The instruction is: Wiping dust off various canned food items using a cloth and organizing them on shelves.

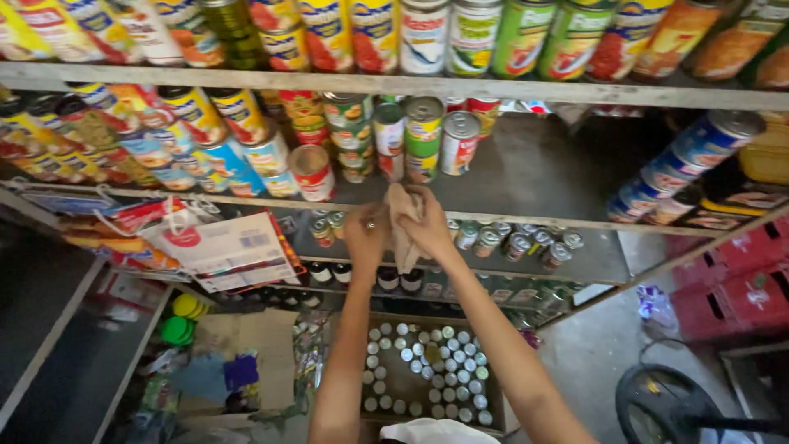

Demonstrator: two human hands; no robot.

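A: From the head camera, what do the hands have?

B: Both are raised to the middle shelf. The left hand and the right hand meet on a beige cloth. Each grip is closed on it: the right hand's fingers wrap its upper part, the left pinches it from the side, and the loose end hangs down between the wrists.

A: Where is the cloth against the stock?

B: Right at the front edge of that shelf, just below a stack of tins. A red-and-white can stands near the left hand, a green-topped can and a silver-lidded can just above the right. The cloth touches none of them that I can see.

A: So which step would you call it?

B: I'd judge the cloth is being bunched or refolded between wipes, with shelf and tins not yet under it. The next move would call for one hand to free itself and steady or lift a can, while the other presses the cloth to a lid or to the bare shelf to the right.

A: Anything to mind?

B: The tins are stacked and leaning, so a nudge might topple one. Below, an open box of cans sits on the floor between the arms.
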